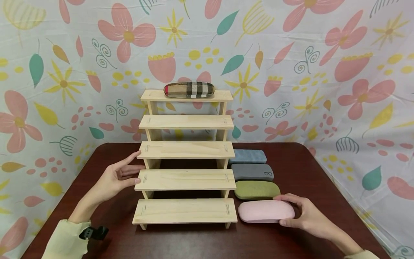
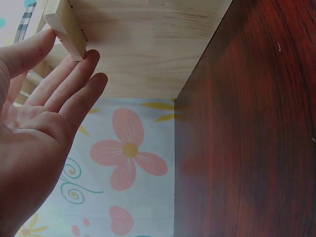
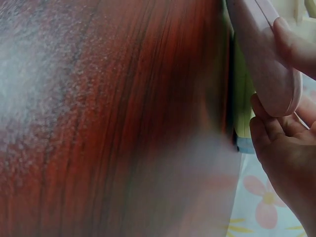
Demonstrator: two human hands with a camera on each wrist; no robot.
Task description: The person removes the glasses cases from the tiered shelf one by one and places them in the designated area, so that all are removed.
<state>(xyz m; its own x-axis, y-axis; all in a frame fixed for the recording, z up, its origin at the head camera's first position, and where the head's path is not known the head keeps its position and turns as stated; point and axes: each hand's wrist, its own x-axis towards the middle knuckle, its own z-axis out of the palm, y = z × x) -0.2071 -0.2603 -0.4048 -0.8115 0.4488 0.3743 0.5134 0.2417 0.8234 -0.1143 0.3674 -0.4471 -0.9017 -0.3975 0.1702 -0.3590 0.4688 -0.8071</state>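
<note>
A stepped wooden display stand [image 1: 185,180] with several tiers stands on the table. On its left side, my left hand [image 1: 113,178] pinches the end of a tier board, with the thumb on the board; the left wrist view shows thumb and fingers [image 2: 74,91] on either side of the board end. To the right of the stand, my right hand [image 1: 305,214] grips the right end of a pink glasses case [image 1: 265,211] between thumb and fingers. Seen from the right wrist, the pink case [image 3: 266,64] is held beside the green glasses case [image 3: 242,94].
A plaid glasses case [image 1: 189,90] lies on the top tier. Behind the pink case, a green glasses case [image 1: 257,190], a grey one [image 1: 252,172] and a blue one [image 1: 248,156] lie in a row. Patterned cloth [image 1: 275,72] hangs behind the dark wooden table [image 1: 181,244].
</note>
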